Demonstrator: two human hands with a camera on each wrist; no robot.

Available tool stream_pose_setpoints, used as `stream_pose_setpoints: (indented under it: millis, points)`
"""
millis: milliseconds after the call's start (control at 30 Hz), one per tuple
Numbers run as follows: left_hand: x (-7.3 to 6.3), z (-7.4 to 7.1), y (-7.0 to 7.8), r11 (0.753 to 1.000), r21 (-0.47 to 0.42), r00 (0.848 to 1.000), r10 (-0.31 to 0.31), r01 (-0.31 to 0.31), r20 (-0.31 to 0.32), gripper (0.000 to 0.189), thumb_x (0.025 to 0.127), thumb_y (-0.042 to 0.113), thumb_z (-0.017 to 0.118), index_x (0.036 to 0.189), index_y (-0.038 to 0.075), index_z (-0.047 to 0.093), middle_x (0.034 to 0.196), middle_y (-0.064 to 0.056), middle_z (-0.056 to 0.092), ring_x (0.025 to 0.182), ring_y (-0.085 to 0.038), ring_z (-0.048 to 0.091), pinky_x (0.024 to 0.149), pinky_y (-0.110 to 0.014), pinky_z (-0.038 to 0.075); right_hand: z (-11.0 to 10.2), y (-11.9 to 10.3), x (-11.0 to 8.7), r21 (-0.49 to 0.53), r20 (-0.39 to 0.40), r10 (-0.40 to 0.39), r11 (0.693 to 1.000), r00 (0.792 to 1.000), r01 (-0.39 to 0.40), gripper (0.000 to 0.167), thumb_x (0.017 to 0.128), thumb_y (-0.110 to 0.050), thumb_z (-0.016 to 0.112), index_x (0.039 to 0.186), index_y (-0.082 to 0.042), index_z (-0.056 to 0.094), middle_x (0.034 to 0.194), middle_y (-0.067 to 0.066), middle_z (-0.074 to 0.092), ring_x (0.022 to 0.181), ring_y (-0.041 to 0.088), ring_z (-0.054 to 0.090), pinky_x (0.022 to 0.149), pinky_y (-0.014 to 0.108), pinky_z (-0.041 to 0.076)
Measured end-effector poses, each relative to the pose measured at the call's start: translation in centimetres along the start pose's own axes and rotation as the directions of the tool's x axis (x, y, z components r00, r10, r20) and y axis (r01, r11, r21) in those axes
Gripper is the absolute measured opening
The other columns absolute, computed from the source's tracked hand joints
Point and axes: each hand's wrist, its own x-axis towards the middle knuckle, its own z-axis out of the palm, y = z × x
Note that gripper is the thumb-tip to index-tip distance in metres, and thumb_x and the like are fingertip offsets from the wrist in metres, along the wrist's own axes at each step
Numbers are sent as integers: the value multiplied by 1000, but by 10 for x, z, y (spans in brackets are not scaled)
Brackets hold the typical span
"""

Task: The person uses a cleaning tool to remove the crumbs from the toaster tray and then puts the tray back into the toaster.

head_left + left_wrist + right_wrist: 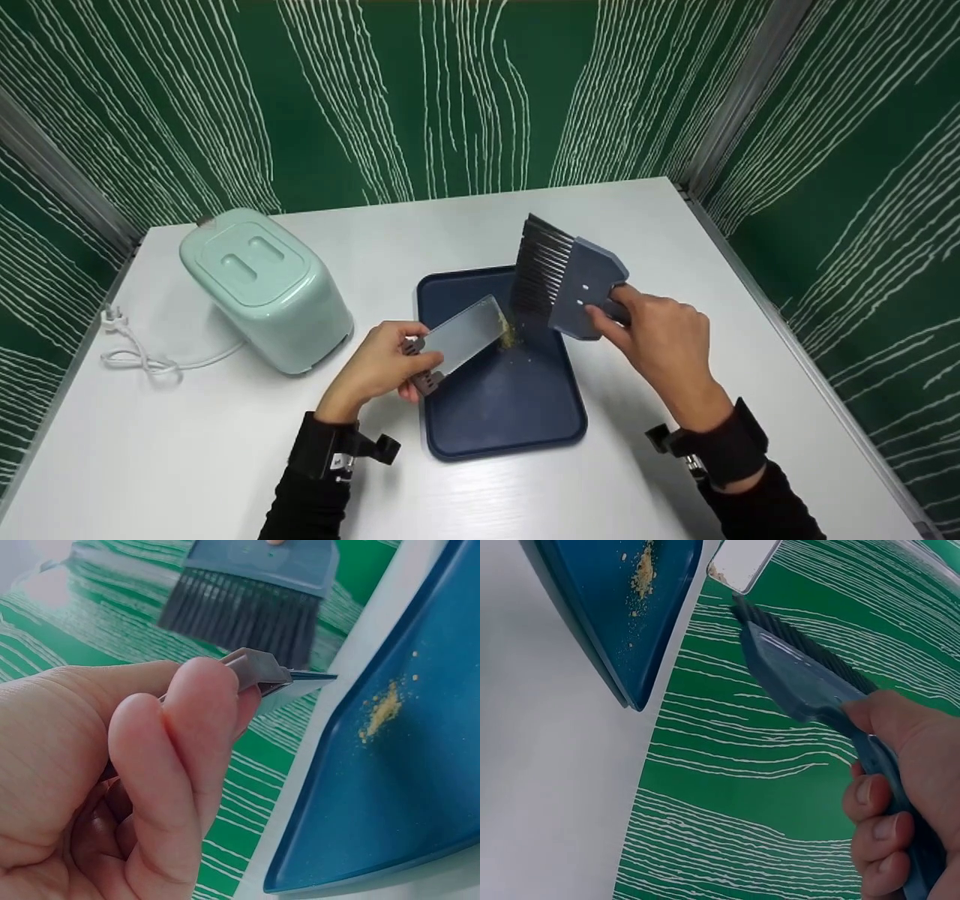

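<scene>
My left hand (386,364) pinches the slotted grey-brown end of a flat metal crumb tray (465,335) between thumb and fingers. This crumb tray slants over a dark blue tray (502,420), with crumbs clinging to its far edge. Below that edge, a small pile of yellowish crumbs (384,714) lies on the blue tray. In my right hand (664,349) is a hand brush, gripped by its handle; the blue brush (589,289) has dark bristles (541,266) that point left, raised over the blue tray's far right corner. Fingers wrap the handle in the right wrist view.
A mint-green toaster (277,300) with two covered-looking slots stands left of the blue tray. Its white cord and plug (142,360) lie on the white table (202,450). Green panels (480,97) with white wavy lines enclose the table's back and sides.
</scene>
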Motion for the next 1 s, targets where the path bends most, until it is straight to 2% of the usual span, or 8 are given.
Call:
stream_pose_setpoints:
  millis: [200,367,700,1000]
  points:
    - [-1,1,1,1000,8,1000,-10,10,-5,21,95,13,76,110,2,68,55,1,65,38,-9,62,44,-42,59,4,-9,1,61,-18,0,998,1000,1,35,92,-36,84,80,-10,64,54,1,47,44,17,40,43,28,24]
    - [-1,2,1,1000,-1,1000,-20,20,1,27,95,13,75,118,0,69,55,0,66,38,-9,62,43,-40,59,10,-19,-1,115,-7,-22,993,1000,22,33,92,-35,85,81,-11,65,55,-1,47,46,12,39,46,26,24]
    - [-1,3,2,999,-8,999,-35,35,23,19,95,14,76,109,3,68,58,-2,66,38,-10,62,42,-36,58,20,-25,-4,121,6,-17,993,1000,17,33,93,-36,85,83,-12,65,57,0,50,47,14,45,45,27,28]
    - [-1,2,4,999,20,1000,-26,26,18,9,95,14,74,94,11,65,56,1,61,39,-11,63,45,-38,59,22,-20,-5,87,13,4,996,1000,-5,32,92,-35,86,83,-11,67,58,3,57,46,21,53,41,36,37]
